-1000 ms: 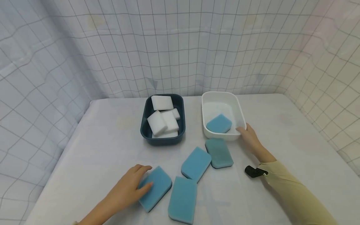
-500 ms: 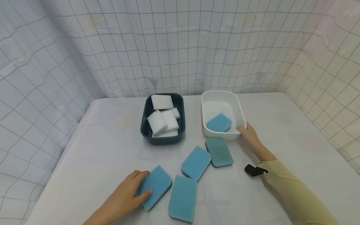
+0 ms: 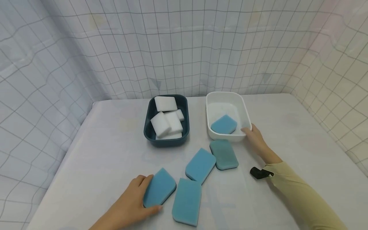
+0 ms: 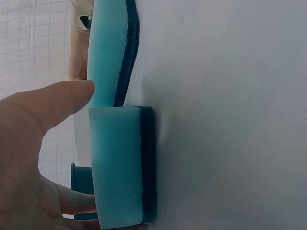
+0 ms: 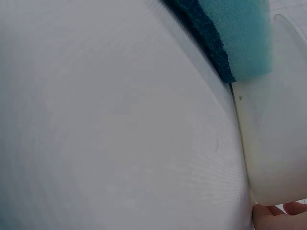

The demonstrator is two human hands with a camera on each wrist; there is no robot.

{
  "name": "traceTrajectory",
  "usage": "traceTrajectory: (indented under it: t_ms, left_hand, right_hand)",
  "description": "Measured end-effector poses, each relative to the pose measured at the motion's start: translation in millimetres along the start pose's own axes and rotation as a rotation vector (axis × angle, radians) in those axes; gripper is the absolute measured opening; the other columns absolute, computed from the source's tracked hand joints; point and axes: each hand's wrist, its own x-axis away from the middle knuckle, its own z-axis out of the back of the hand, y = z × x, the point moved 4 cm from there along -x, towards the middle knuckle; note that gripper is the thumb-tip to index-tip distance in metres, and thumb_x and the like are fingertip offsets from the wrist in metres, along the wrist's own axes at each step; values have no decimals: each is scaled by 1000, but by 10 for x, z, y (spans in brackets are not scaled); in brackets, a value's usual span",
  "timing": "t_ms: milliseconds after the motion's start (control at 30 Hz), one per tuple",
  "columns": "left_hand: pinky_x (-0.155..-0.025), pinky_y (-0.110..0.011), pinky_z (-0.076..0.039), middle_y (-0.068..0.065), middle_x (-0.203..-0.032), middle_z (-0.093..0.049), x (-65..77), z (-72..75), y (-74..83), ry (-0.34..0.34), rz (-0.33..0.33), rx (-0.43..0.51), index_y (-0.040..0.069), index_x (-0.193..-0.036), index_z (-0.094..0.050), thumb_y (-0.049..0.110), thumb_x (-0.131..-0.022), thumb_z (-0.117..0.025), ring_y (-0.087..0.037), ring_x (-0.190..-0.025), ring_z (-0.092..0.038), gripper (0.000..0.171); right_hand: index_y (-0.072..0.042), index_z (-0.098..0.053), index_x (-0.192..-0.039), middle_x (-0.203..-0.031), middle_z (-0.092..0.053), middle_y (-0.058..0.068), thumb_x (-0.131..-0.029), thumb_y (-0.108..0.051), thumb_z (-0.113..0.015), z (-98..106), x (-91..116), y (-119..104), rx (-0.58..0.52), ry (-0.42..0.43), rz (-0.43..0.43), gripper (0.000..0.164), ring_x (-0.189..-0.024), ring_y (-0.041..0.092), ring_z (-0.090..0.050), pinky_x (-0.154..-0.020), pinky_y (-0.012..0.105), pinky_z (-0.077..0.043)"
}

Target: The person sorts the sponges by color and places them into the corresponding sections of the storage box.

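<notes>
My left hand surrounds a blue sponge lying on the table at the front left. Its fingers lie along the sponge's left edge, and the thumb is low by the near edge. In the left wrist view a gap shows between the thumb and the sponge, whose underside is dark. At the back right, my right hand grips the near right corner of a white plastic tub, thumb over the rim. One blue sponge lies inside the tub. The right wrist view shows only some fingers beneath the tub's end.
A dark teal tub holding several white sponges stands left of the white one. Two more blue sponges and a greener sponge lie between the hands. Gridded white curtains enclose the table's back and sides.
My left thumb has moved from over the blue sponge down to its near edge, and the fingers have come along its left side. The right hand stays on the white tub.
</notes>
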Motion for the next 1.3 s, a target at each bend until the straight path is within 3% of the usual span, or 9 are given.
traceTrajectory:
  t_ms: [367, 733, 1067, 1300]
  left_hand:
    - [-84, -35, -48, -2, -114, -47, 18, -12, 7, 89, -30, -98, 4, -136, -44, 49, -67, -78, -13, -102, -40, 89]
    - [-83, -35, -48, -3, -114, -49, -19, 12, 20, 93, -48, -85, 1, -135, -46, 42, -70, -77, -14, -102, -42, 83]
    - [-82, -34, -49, -4, -114, -51, -29, 135, 69, 153, -107, -111, -1, -133, -48, 35, -71, -77, -16, -103, -44, 78]
    - [-81, -33, -49, -6, -113, -52, -91, 274, 139, 246, -176, -136, -2, -131, -49, 35, -70, -78, -17, -101, -46, 77]
  right_hand:
    - [-5, -7, -151, -156, -16, 20, -96, -26, -34, -9, -16, -59, -8, -8, 4, 65, -143, 39, -21, -117, 57, -19]
    - [-4, -7, -151, -155, -18, 22, -96, -29, -33, 28, 6, 3, 40, 10, -13, 66, -142, 40, -23, -116, 57, -22]
    - [-2, -8, -150, -154, -19, 24, -96, -29, -34, 31, 3, -2, 15, 3, -5, 66, -139, 41, -26, -115, 57, -24]
    - [-1, -8, -150, -154, -19, 24, -95, -27, -34, -3, -6, -3, 3, 2, -5, 66, -140, 41, -26, -116, 56, -24]
